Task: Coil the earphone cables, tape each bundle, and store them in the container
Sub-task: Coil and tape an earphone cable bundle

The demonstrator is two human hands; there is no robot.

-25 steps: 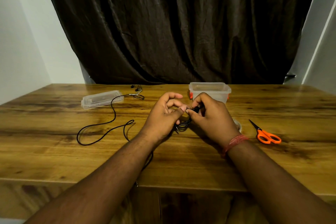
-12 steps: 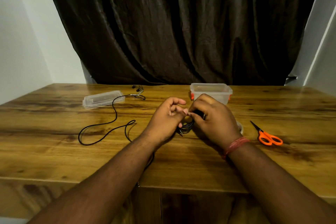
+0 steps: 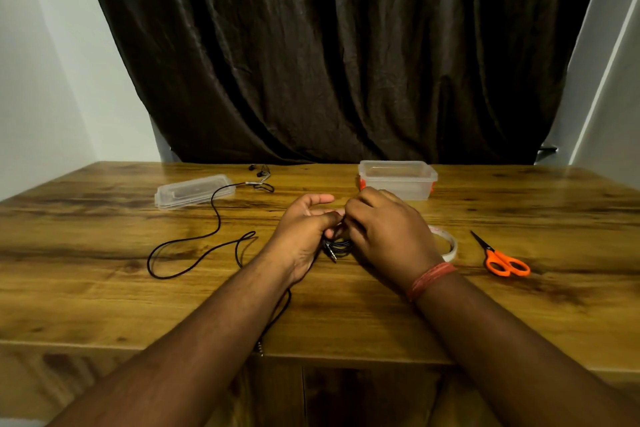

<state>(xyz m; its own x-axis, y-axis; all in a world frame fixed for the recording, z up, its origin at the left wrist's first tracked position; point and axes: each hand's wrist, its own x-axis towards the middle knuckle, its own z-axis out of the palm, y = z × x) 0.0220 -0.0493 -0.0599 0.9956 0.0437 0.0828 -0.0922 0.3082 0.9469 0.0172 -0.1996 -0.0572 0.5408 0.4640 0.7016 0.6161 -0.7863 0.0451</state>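
Right hand (image 3: pixel 388 232) now covers the coil (image 3: pixel 337 246), scissors (image 3: pixel 507 262) beside.

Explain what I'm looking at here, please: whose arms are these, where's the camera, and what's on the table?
No machine here: a person works with bare hands, filmed by a camera on their head that looks forward and down. The left hand and right hand meet over a small coiled black earphone cable and pinch it together. On the wooden table lie a second, loose earphone cable, a clear lid, an open clear container, a tape roll partly behind the right hand, and orange scissors.
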